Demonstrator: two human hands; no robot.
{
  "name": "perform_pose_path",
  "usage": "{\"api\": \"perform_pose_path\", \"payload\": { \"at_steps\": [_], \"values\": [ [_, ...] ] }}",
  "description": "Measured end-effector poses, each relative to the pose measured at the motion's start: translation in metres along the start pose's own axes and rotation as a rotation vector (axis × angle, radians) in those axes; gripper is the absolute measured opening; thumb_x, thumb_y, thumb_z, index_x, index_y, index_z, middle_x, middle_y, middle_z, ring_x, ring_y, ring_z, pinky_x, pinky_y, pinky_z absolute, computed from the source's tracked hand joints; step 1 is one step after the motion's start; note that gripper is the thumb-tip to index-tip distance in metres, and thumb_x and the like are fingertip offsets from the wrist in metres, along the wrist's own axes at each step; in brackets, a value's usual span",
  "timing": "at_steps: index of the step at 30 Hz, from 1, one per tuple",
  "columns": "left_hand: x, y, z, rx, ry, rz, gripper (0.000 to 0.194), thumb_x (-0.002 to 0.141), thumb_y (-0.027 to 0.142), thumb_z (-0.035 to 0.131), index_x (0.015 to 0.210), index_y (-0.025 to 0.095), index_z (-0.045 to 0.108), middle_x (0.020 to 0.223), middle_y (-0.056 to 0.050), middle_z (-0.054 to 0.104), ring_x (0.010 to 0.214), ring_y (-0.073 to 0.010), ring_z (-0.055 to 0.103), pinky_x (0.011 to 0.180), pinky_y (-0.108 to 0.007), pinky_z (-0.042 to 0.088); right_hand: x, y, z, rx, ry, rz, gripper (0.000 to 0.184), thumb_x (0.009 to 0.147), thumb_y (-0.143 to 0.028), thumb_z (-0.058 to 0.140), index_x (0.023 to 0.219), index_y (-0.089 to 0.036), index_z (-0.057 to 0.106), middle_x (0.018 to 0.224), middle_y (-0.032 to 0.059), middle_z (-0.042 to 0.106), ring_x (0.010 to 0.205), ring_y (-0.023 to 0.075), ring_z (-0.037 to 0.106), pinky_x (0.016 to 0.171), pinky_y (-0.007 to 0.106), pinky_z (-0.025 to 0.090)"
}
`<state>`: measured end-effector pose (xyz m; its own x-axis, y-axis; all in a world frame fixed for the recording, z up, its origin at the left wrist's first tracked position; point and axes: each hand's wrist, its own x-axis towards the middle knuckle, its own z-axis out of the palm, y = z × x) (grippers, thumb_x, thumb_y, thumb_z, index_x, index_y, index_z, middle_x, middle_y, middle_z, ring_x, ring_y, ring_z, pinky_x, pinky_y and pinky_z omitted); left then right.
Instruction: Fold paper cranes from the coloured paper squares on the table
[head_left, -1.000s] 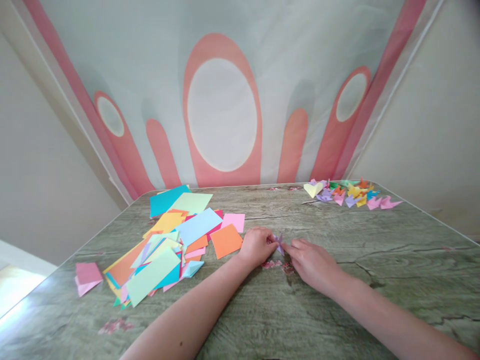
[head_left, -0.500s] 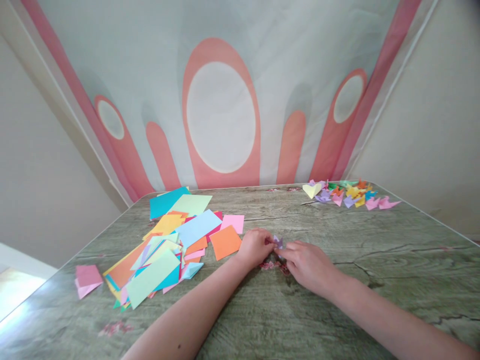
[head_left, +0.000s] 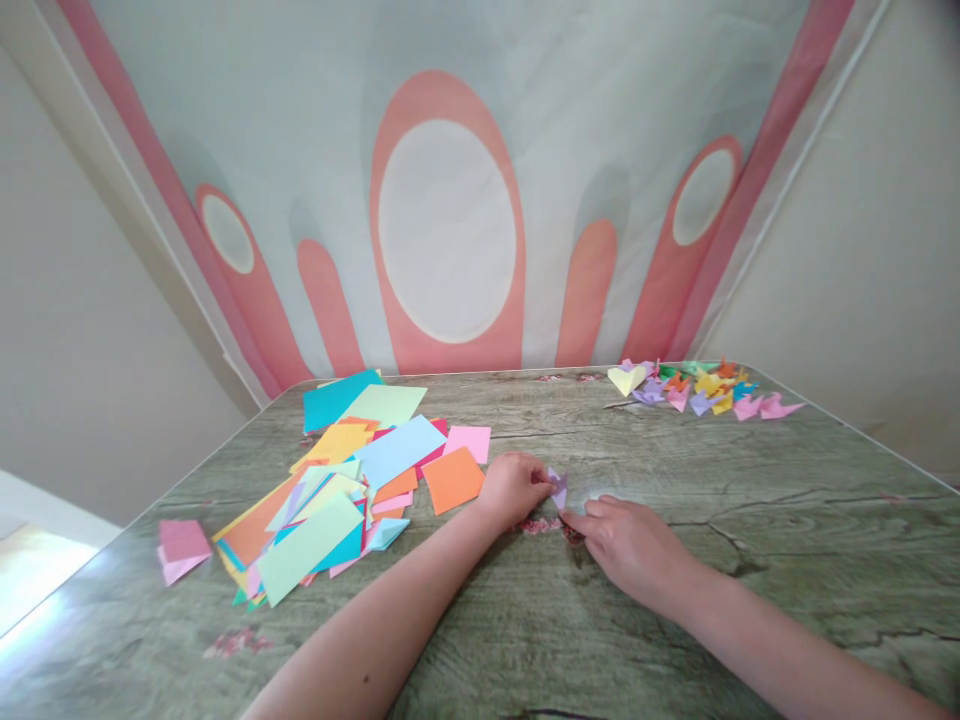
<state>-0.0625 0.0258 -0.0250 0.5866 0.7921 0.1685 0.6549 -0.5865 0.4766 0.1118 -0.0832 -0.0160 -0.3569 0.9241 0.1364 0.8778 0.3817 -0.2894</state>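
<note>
At a wood-grained desk [head_left: 465, 620]: pinching purple folded paper [head_left: 559, 487] by its left side in left grip [head_left: 516, 492]; pointing right grip [head_left: 634, 548] at its lower tip, cannot tell if grasping.

The small fold [head_left: 559, 487] is coloured lilac. The table [head_left: 780, 640] is patterned with grey-green wood grain, crossed by dark crack lines and dotted with pink-red prints. Among the sheets [head_left: 311, 550], teal, pale green, pale blue, yellow, orange and pink are seen. The folded figures [head_left: 703, 403] are coloured pink, lilac, yellow, orange, green and blue; one [head_left: 627, 380] is pale yellow. The backdrop [head_left: 555, 110] is tinted pale grey-green, patterned with coral shapes and white ovals, and bordered in deeper pink.
</note>
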Motion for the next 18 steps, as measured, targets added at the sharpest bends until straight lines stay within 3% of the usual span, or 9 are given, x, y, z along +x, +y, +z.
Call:
{"api": "perform_pose_path", "payload": {
  "at_steps": [3, 6, 9, 12, 18],
  "values": [
    [0.001, -0.001, 0.000, -0.005, 0.002, -0.002, 0.012, 0.076, 0.029, 0.066, 0.071, 0.020, 0.071, 0.075, 0.000, 0.069, 0.076, -0.0155, 0.061, 0.068, -0.023, 0.042, 0.006, 0.009, 0.001, 0.065, 0.082, 0.089, 0.030, 0.087, -0.017, 0.046, 0.097, -0.030, 0.071, 0.081, 0.0001, 0.067, 0.078, 0.0169, 0.062, 0.069, 0.027, 0.043],
    [0.001, -0.002, -0.001, -0.005, 0.004, 0.000, 0.012, 0.076, 0.029, 0.066, 0.072, 0.020, 0.072, 0.074, 0.000, 0.069, 0.076, -0.0160, 0.062, 0.069, -0.023, 0.043, 0.019, 0.017, 0.004, 0.094, 0.194, 0.196, 0.021, 0.087, -0.028, 0.053, 0.104, -0.024, 0.065, 0.085, 0.0019, 0.065, 0.079, 0.0188, 0.061, 0.067, 0.028, 0.044],
    [0.001, -0.002, -0.002, -0.007, 0.001, 0.008, 0.012, 0.076, 0.029, 0.065, 0.073, 0.020, 0.072, 0.073, 0.000, 0.069, 0.075, -0.0162, 0.061, 0.068, -0.023, 0.043, 0.035, 0.021, 0.008, 0.126, 0.231, 0.180, 0.017, 0.085, -0.029, 0.060, 0.100, -0.024, 0.065, 0.087, 0.0010, 0.065, 0.086, 0.0184, 0.060, 0.074, 0.027, 0.044],
    [0.001, -0.003, -0.003, -0.014, 0.003, 0.015, 0.012, 0.077, 0.029, 0.064, 0.073, 0.021, 0.072, 0.074, -0.001, 0.069, 0.076, -0.0168, 0.061, 0.069, -0.024, 0.043, 0.044, 0.024, 0.013, 0.137, 0.233, 0.159, 0.008, 0.084, -0.026, 0.062, 0.079, -0.022, 0.066, 0.082, 0.0008, 0.064, 0.089, 0.0185, 0.059, 0.077, 0.027, 0.043],
    [0.001, -0.005, -0.003, -0.033, 0.008, 0.049, 0.010, 0.076, 0.028, 0.066, 0.075, 0.022, 0.073, 0.073, 0.000, 0.068, 0.075, -0.0159, 0.059, 0.068, -0.023, 0.041, 0.043, 0.024, 0.018, 0.133, 0.266, 0.158, 0.007, 0.085, -0.022, 0.062, 0.080, -0.019, 0.065, 0.082, 0.0018, 0.062, 0.087, 0.0188, 0.056, 0.078, 0.028, 0.042]
  ]
}}
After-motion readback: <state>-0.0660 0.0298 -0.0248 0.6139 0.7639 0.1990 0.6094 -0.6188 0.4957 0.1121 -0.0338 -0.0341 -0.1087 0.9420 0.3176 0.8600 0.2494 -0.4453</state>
